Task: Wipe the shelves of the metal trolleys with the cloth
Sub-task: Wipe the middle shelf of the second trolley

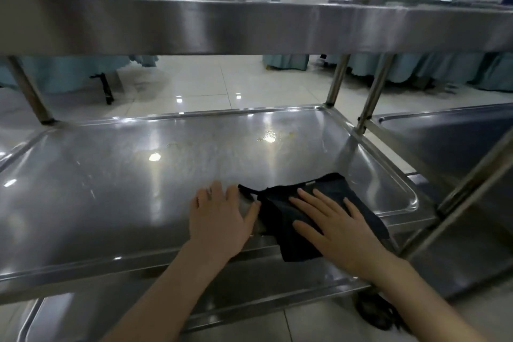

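A black cloth (pixel 280 219) lies on the near right part of the trolley's middle shelf (pixel 116 180), a shiny steel tray with a raised rim. My right hand (pixel 336 228) presses flat on the cloth with straight, spread fingers. My left hand (pixel 219 216) rests flat on the bare steel just left of the cloth, its thumb touching the cloth's edge. A yellowish smear (pixel 268 136) marks the shelf farther back.
The trolley's top shelf (pixel 249 25) spans the view overhead. Steel posts (pixel 337 80) stand at the shelf corners. A second trolley's shelf (pixel 449 141) adjoins on the right. A lower shelf (pixel 83 314) shows below. Draped tables (pixel 63 72) stand on the tiled floor behind.
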